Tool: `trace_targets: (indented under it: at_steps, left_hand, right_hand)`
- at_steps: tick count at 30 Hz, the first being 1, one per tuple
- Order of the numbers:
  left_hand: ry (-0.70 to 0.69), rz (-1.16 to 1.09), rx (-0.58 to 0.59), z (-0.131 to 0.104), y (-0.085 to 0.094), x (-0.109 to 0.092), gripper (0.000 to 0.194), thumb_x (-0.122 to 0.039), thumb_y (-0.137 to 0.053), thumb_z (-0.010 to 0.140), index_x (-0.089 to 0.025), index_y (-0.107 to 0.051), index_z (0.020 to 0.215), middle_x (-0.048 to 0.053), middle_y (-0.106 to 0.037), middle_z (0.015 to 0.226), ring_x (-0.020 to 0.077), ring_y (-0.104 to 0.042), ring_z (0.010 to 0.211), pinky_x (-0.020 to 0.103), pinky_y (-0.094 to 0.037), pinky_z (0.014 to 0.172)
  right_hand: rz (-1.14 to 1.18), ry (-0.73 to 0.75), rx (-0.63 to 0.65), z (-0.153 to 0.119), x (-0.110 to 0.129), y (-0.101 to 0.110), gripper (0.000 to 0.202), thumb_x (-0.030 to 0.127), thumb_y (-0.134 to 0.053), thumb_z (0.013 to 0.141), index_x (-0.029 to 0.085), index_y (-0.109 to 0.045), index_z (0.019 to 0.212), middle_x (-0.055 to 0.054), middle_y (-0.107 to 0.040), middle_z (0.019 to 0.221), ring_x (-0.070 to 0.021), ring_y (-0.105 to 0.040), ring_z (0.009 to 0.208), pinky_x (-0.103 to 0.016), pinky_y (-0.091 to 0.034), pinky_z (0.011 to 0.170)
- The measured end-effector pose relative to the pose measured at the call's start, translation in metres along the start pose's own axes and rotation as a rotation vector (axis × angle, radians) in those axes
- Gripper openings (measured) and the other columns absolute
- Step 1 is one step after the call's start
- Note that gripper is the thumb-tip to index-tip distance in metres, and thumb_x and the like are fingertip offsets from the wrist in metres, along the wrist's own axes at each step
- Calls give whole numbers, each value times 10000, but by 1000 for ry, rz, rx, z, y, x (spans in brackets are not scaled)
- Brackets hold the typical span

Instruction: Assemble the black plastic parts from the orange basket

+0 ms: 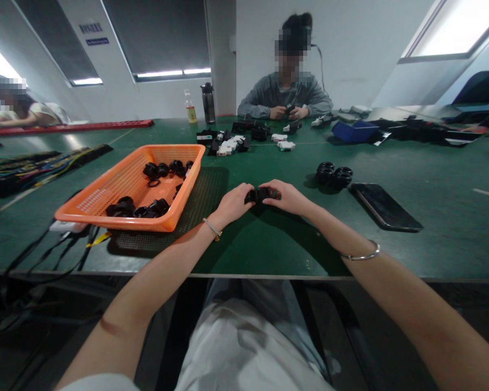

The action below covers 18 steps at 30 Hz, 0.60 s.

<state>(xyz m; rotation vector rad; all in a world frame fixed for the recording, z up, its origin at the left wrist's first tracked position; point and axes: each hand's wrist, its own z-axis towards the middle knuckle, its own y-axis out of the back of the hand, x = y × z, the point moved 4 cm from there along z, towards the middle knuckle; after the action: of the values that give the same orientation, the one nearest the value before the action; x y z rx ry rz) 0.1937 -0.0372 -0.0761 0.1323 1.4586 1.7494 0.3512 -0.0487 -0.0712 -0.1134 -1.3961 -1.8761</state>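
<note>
In the head view my left hand (235, 203) pinches a small black piece (250, 196) between thumb and fingertips. My right hand (287, 196) is closed around a dark part (263, 194) with a trace of red and green near its fingers. The two dark pieces meet or nearly touch just above the table; whether they are joined I cannot tell. To the left, an orange perforated basket (169, 221) holds several black ring-like plastic parts (124, 207). A small cluster of similar black rings (333, 175) stands to the right of my right hand.
A phone (385, 206) lies on the green table (244, 255) at right. Black and white parts (232, 144) lie farther back, near a bottle (190, 108) and a dark flask (208, 102). A co-worker (285, 95) sits opposite. Cables (44, 168) spread at left.
</note>
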Motion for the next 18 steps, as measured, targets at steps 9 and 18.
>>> trace_targets:
  at_steps: [9,18]
  left_hand:
    - [78,-281,77,5,-1,7,389,-235,-537,786,-128,-500,1158,86,-613,1055,162,-580,837,311,-465,794]
    - [109,-317,96,7,-4,12,356,-308,-523,824,-111,-534,1120,91,-640,1007,177,-589,867,302,-455,795]
  right_hand:
    - [239,-7,-30,-1,-4,-1,403,210,-630,704,240,-612,1105,-66,-607,1117,-206,-610,941,-397,-536,828]
    - [206,46,-28,-1,1,-4,444,205,-613,722,229,-576,1164,-78,-602,1144,-220,-599,1007,-404,-530,856]
